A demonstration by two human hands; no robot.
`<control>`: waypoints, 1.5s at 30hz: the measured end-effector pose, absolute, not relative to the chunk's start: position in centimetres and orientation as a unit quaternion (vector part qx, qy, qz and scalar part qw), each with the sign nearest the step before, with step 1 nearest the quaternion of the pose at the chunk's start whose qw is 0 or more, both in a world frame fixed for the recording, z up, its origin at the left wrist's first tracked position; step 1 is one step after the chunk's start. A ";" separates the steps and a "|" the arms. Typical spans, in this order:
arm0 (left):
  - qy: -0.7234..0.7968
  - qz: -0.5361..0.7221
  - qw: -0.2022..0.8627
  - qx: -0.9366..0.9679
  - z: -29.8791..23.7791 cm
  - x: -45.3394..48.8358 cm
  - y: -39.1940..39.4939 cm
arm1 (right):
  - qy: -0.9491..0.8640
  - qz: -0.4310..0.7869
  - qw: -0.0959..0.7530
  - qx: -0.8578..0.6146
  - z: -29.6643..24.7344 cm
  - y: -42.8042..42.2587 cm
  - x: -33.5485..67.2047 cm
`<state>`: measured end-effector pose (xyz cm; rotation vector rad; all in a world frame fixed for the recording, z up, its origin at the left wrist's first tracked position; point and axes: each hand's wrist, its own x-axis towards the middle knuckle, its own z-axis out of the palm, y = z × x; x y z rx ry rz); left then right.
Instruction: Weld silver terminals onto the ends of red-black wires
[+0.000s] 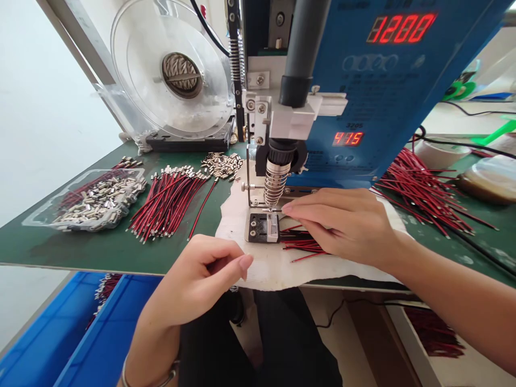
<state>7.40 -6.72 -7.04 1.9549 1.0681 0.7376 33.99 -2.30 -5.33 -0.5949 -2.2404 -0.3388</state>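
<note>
My right hand reaches in from the right, fingertips pinched on a thin wire whose end sits under the soldering head. Most of that wire is hidden by the hand. Just above the small black and silver fixture is the soldering tip, wrapped in a spring coil. Beneath my right palm lie several red and black wires on the white cloth. My left hand hovers by the front table edge, fingers curled and thumb against them; anything inside is hidden.
Left on the green table are a wire bundle, a loose wire, a heap of metal connectors and a clear tray of them. The blue machine stands behind; more wires lie right.
</note>
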 end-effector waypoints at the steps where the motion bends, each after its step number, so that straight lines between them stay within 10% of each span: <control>1: 0.420 0.290 0.387 0.768 -7.0 7.4 -6.7 | -0.881 -0.128 0.385 -0.242 -5.3 -2.3 34.0; 17: 0.370 0.321 0.370 0.790 -6.8 7.4 -7.3 | -0.879 -0.147 0.405 -0.204 -4.7 -3.6 34.0; 36: 0.483 0.471 0.338 0.657 -7.3 14.7 -13.6 | -0.709 0.132 0.593 -0.360 -5.0 -11.6 26.8; 45: 0.602 0.315 0.128 0.722 -6.5 8.8 -12.8 | -0.751 0.042 0.539 -0.379 -5.8 -11.0 32.4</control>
